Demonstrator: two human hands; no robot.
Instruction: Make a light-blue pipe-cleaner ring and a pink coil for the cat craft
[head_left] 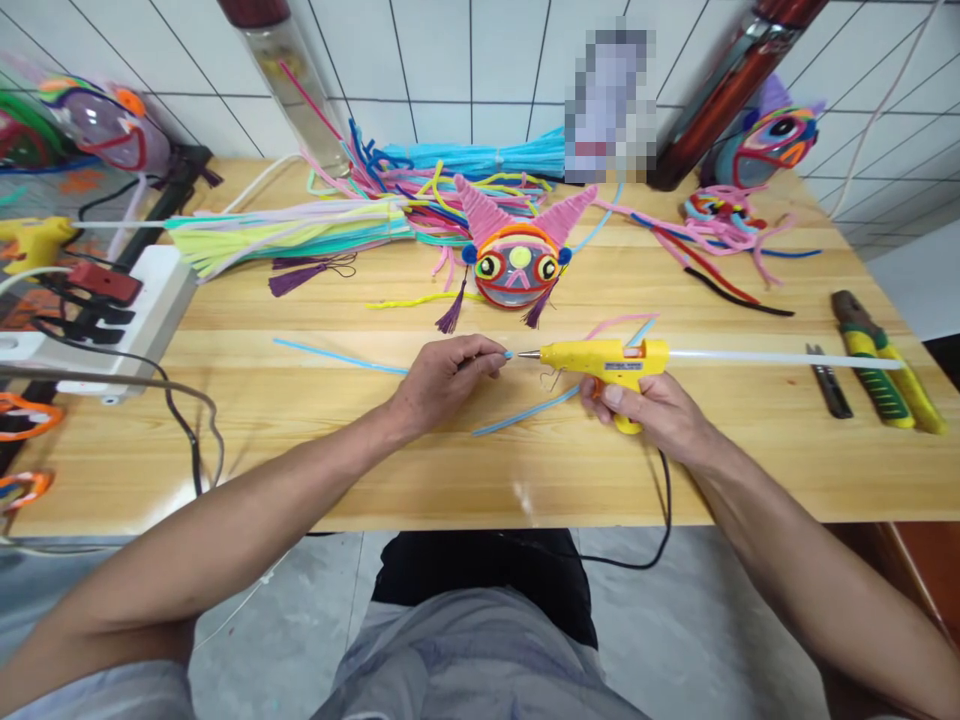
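My right hand [652,410] is wrapped round the handle of a yellow hot glue gun [592,354], its metal nozzle pointing left. A long whitish glue stick [780,359] sticks out of the gun's back. Just left of the nozzle, my left hand [450,375] pinches a piece of blue pipe cleaner [508,355]; only its tip shows beyond the fingertips. A blue pipe cleaner [341,356] runs up to my left hand from the left; whether it joins the pinched piece is hidden. Another blue pipe cleaner [525,411] lies below the gun.
Behind my hands stands a horned, big-eyed figure [517,262] with purple tassels. Pipe cleaner bundles [300,237] lie at the back. Pliers [874,360] and small snippers [829,382] rest at right. A power strip [161,310] with cables and a second glue gun [34,245] are at left.
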